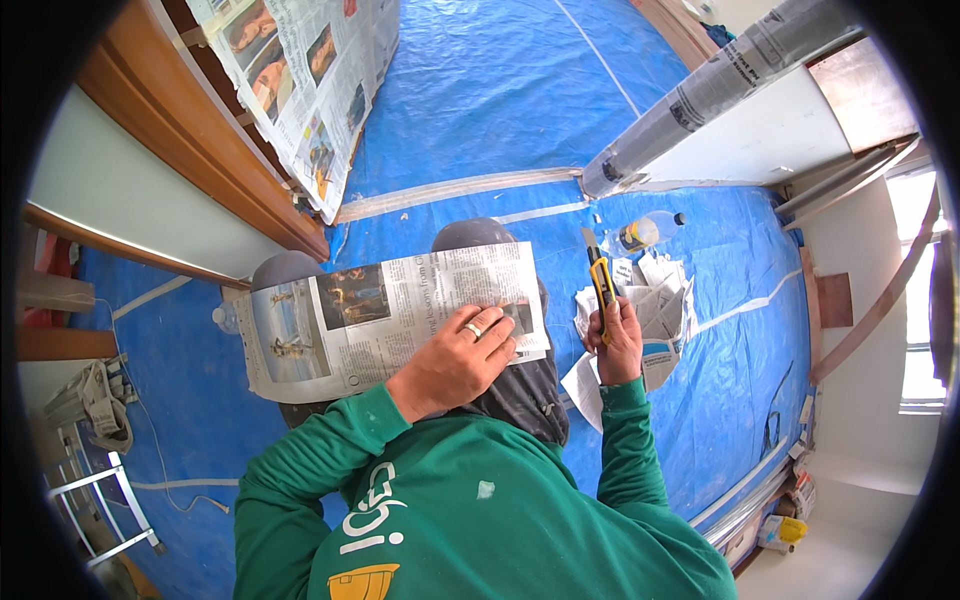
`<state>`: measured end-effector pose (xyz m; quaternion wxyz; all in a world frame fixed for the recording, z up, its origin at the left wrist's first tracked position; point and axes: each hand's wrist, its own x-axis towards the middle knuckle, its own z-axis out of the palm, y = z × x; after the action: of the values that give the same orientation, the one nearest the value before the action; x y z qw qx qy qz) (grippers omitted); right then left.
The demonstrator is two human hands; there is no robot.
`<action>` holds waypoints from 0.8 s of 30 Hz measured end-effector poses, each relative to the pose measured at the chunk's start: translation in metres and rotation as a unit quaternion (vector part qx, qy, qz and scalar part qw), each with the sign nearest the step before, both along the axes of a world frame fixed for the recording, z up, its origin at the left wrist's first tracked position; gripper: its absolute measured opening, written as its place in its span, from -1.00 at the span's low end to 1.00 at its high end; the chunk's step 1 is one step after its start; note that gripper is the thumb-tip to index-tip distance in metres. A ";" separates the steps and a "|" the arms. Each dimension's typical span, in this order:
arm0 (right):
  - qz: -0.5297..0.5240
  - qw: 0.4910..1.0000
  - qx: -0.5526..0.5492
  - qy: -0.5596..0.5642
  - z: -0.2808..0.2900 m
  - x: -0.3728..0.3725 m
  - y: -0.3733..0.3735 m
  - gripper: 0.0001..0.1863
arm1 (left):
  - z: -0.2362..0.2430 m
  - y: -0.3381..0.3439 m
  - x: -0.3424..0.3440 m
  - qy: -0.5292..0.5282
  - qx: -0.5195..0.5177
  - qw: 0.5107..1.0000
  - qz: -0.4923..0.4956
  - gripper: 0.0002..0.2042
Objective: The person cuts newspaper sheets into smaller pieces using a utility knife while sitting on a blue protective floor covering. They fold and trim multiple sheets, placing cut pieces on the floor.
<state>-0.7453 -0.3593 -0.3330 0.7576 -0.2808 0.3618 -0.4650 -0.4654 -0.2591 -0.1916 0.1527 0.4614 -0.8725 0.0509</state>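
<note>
A folded sheet of newspaper (400, 280) lies across my knees, its long side running left to right. My left hand (462, 352) rests flat on its right part, fingers stretched out, a ring on one of them. Off to the right of the sheet, my right hand (617, 340) is closed round a yellow and black utility knife (602, 280). The knife points up and away from me, with its blade showing at the tip. Beneath and beyond that hand, a pile of crumpled newspaper pieces (665, 305) sits on the floor.
Blue plastic sheeting (500, 90) taped with pale strips covers the floor. A clear bottle (655, 229) lies beyond the paper pile. At left stand a brown door frame (170, 110) and a newspaper-covered panel (300, 90). A wrapped pole (700, 105) slants at right; a metal ladder (105, 505) is lower left.
</note>
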 end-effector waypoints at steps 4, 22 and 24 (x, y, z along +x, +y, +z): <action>0.007 0.999 -0.031 -0.042 0.000 -0.005 0.002 -0.72 | 0.005 0.000 0.003 0.078 0.023 0.997 0.010 -0.82; 0.274 0.930 -0.194 0.150 0.048 -0.067 -0.031 -0.57 | 0.047 0.015 0.018 0.388 0.213 0.878 0.184 -0.83; 0.292 0.893 -0.255 0.229 0.064 -0.061 -0.039 -0.56 | 0.048 0.016 0.016 0.390 0.223 0.874 0.184 -0.84</action>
<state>-0.8067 -0.3985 -0.2692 0.6581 -0.6557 0.2962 -0.2218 -0.4489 -0.2429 -0.1434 0.3614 0.6179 -0.6298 -0.3017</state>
